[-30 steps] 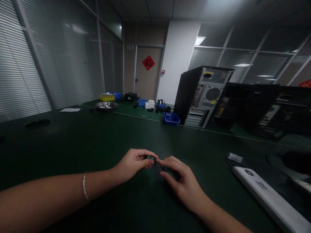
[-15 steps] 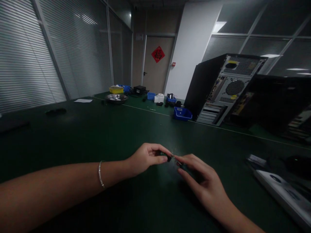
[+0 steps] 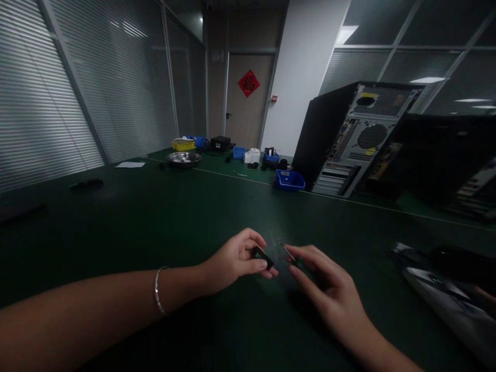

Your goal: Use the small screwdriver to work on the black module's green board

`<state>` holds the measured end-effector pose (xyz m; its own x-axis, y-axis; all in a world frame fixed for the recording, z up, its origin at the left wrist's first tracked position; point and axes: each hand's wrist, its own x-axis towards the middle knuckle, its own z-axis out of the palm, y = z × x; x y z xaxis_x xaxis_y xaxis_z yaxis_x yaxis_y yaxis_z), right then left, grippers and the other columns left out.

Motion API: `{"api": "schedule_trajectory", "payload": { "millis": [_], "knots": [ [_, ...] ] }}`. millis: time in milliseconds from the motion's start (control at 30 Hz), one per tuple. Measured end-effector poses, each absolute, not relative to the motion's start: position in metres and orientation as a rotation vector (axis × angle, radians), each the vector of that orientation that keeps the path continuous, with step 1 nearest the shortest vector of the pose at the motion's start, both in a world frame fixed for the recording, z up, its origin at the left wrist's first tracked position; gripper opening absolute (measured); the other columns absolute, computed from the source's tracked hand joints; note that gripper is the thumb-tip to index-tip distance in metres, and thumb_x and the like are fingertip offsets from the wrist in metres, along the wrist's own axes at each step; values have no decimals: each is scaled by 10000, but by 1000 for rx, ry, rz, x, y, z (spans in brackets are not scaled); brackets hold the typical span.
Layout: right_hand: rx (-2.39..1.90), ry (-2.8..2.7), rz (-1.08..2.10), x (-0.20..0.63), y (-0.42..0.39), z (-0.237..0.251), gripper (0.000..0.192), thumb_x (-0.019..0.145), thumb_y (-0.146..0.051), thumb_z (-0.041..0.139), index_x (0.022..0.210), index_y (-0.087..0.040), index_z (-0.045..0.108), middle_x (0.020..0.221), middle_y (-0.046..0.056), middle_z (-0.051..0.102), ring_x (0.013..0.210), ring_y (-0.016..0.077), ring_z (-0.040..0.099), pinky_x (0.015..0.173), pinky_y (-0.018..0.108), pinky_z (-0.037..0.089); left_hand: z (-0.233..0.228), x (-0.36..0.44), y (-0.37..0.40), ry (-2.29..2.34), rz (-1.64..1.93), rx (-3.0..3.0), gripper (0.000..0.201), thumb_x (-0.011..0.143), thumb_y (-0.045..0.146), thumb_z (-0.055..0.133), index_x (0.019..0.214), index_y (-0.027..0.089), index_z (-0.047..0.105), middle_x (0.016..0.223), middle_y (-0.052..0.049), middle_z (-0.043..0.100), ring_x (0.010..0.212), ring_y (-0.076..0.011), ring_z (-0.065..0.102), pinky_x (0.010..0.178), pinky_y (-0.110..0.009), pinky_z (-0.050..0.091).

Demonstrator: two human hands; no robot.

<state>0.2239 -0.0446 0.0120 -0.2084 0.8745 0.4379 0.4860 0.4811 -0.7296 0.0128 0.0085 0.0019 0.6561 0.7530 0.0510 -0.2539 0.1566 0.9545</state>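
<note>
Dim office, green table (image 3: 155, 217), left hand (image 3: 236, 258) fingers pinching small black part (image 3: 260, 254), right hand (image 3: 325, 284) gripping thin piece (image 3: 289, 253).

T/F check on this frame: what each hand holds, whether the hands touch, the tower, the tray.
1. The left hand pinches a small dark part. True.
2. The right hand grips a screwdriver. False: only a small thin piece shows at its fingertips.
3. The hands touch. False: a gap separates them.
4. The computer tower shows its rear panel. True.
5. The blue tray is on the tower. False: it sits on the green table.
</note>
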Motion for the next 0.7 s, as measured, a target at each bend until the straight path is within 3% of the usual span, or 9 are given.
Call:
{"api": "schedule_trajectory", "payload": {
  "millis": [200,367,533,700],
  "knots": [
    [-1125,-1888,620,220,-44,13,285,902,-208,589,1176,-263,644,997,48,681,893,224,646,743,324,522,4,11,10,589,786,1317,277,697,97,767,876,154,565,890,-30,622,934,-224,634,848,-394,465],
    [-1146,-1886,646,220,-44,11,321,912,-217,585,1224,-291,609,1083,48,677,943,223,642,771,315,527,2,12,9,619,794,1337,386,779,117,704,1132,179,561,927,-24,638,917,-192,625,866,-373,460],
    [-1102,-1910,706,220,-47,14,317,936,-195,554,1225,-300,631,1087,60,670,995,217,641,853,319,518,1,11,9,605,800,1399,307,846,140,626,1151,173,621,1081,-73,620,1046,-216,599,959,-382,436],
    [-1094,-1930,709,221,-47,15,322,936,-189,555,1215,-315,655,1074,67,674,995,224,649,847,318,528,-1,8,10,678,897,1516,291,861,145,564,1113,188,703,1028,-62,545,929,-192,583,835,-332,472]
  ]
}}
